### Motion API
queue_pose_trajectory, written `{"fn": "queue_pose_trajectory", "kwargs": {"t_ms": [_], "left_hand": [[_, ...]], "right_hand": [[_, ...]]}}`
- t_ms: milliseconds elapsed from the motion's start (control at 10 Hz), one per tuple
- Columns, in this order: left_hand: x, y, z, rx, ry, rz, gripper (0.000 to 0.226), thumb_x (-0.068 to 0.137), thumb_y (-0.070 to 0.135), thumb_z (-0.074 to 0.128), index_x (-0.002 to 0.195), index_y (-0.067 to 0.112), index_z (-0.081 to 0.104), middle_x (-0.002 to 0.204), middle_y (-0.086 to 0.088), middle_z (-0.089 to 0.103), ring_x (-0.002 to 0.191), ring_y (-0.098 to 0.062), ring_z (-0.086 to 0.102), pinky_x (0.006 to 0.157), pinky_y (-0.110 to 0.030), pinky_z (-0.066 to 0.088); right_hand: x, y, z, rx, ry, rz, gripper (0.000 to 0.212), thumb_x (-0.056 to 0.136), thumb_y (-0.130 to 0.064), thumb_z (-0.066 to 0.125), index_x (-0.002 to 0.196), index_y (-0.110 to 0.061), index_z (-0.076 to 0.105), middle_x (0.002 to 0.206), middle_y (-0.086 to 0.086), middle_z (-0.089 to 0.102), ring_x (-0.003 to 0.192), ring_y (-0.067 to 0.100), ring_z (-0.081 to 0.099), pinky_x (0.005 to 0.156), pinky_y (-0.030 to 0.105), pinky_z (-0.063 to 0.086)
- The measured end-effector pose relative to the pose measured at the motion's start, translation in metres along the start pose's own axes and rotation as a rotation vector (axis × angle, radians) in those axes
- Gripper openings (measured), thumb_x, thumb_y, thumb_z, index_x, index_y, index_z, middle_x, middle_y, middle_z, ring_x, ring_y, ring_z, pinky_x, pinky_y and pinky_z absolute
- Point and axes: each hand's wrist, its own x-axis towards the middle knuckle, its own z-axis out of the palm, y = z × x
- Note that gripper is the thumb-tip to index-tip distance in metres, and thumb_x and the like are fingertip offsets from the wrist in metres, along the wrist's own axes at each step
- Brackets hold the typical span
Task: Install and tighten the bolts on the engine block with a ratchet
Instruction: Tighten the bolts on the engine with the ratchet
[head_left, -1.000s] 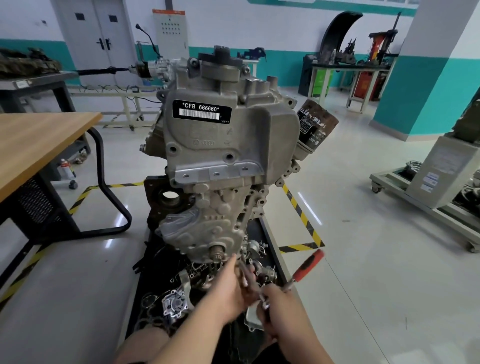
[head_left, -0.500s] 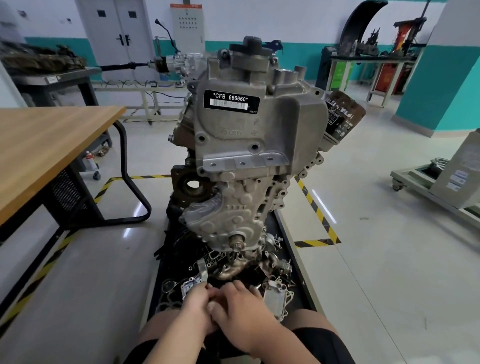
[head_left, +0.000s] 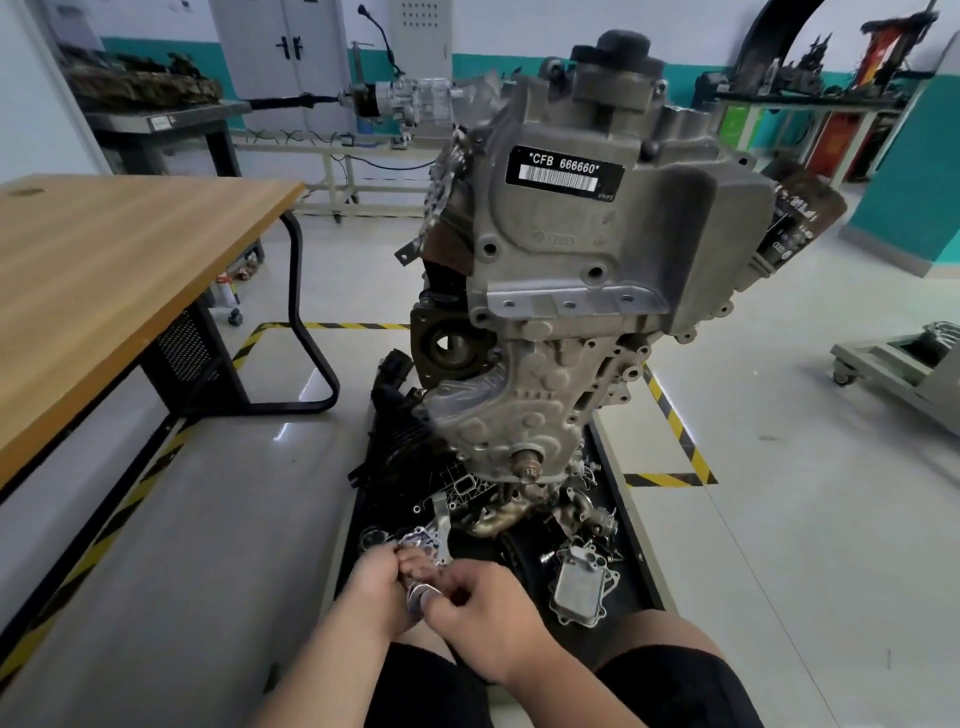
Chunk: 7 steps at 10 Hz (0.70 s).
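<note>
We are facing the engine block, which is standing on end in a black tray on the floor, its long axis running upright and tilting slightly rightward toward the top. Its cast aluminium end cover, grey, matt and studded with round bosses and bolt holes, is facing us, and a black label reading CFB 666660 is sitting near the top. Low on that face the crankshaft stub is pointing out toward us. A dark cylindrical oil filter is jutting from the block's right side, angling up and away. In front of the block, above our lap, we are holding both hands together: the left hand is curling its fingers round a small round silvery metal piece, and the right hand is pinching the same piece with bent fingers; what the piece is we cannot tell. Loose cast parts are lying in the tray, among them a flat oil cooler just beside the right hand. A smooth wooden tabletop is standing to our left, well apart from the block.
</note>
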Motion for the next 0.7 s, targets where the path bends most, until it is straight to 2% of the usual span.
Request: {"fn": "queue_pose_trajectory", "kwargs": {"t_ms": [100,200,300,400,500,600,700], "left_hand": [[-0.015,0.041,0.005,0.21,0.062,0.127,0.04,0.104,0.029,0.03,0.067,0.015,0.037,0.032,0.004,0.029,0.02,-0.007,0.024,0.029,-0.006,0.021],[-0.056,0.09,0.025,0.444,-0.01,0.169,0.035,0.1,0.03,0.039,0.069,0.015,0.048,0.044,0.004,0.037,0.027,-0.007,0.03,0.031,-0.01,0.028],[-0.11,0.149,0.047,0.552,-0.037,0.351,0.029,0.099,0.018,0.039,0.074,0.013,0.051,0.055,0.002,0.037,0.031,-0.007,0.032,0.033,-0.012,0.033],[-0.159,0.216,0.047,0.631,0.01,0.609,0.025,0.098,0.006,0.038,0.074,0.011,0.045,0.059,-0.001,0.034,0.029,-0.006,0.031,0.03,-0.013,0.029],[-0.196,0.28,0.022,0.68,0.115,0.788,0.025,0.098,0.005,0.04,0.074,0.012,0.043,0.061,-0.003,0.036,0.032,-0.007,0.034,0.031,-0.015,0.031],[-0.211,0.326,-0.022,0.632,0.224,0.89,0.025,0.099,0.006,0.04,0.076,0.011,0.045,0.068,-0.005,0.045,0.052,-0.014,0.042,0.046,-0.024,0.041],[-0.211,0.352,-0.07,0.44,0.298,0.98,0.013,0.1,0.012,0.046,0.089,0.007,0.053,0.078,-0.008,0.053,0.066,-0.016,0.052,0.058,-0.029,0.051]], "right_hand": [[0.012,-0.027,0.002,0.143,0.019,-0.031,0.029,0.073,-0.052,0.058,0.059,-0.028,0.053,0.051,-0.013,0.048,0.049,0.001,0.04,0.049,0.017,0.033],[0.044,-0.07,0.008,0.423,-0.023,0.136,0.026,0.091,-0.035,0.056,0.071,-0.02,0.053,0.059,-0.005,0.047,0.051,0.01,0.042,0.051,0.025,0.035],[0.079,-0.134,0.024,0.536,-0.171,0.139,0.016,0.094,-0.022,0.052,0.081,-0.013,0.055,0.064,0.003,0.047,0.047,0.013,0.041,0.047,0.029,0.035],[0.106,-0.213,0.053,0.573,-0.278,0.03,0.013,0.094,-0.015,0.051,0.082,-0.011,0.055,0.065,0.003,0.05,0.044,0.011,0.043,0.044,0.024,0.038],[0.127,-0.283,0.092,0.501,-0.341,-0.031,0.014,0.095,-0.014,0.052,0.081,-0.009,0.055,0.066,0.006,0.049,0.046,0.014,0.045,0.043,0.025,0.044],[0.147,-0.333,0.132,0.459,-0.352,-0.053,0.013,0.092,-0.008,0.054,0.079,-0.004,0.054,0.071,0.014,0.05,0.056,0.026,0.047,0.052,0.031,0.046],[0.158,-0.357,0.162,0.474,-0.343,-0.041,0.016,0.094,-0.009,0.05,0.079,-0.005,0.054,0.078,0.014,0.055,0.066,0.028,0.053,0.061,0.035,0.048]]}}
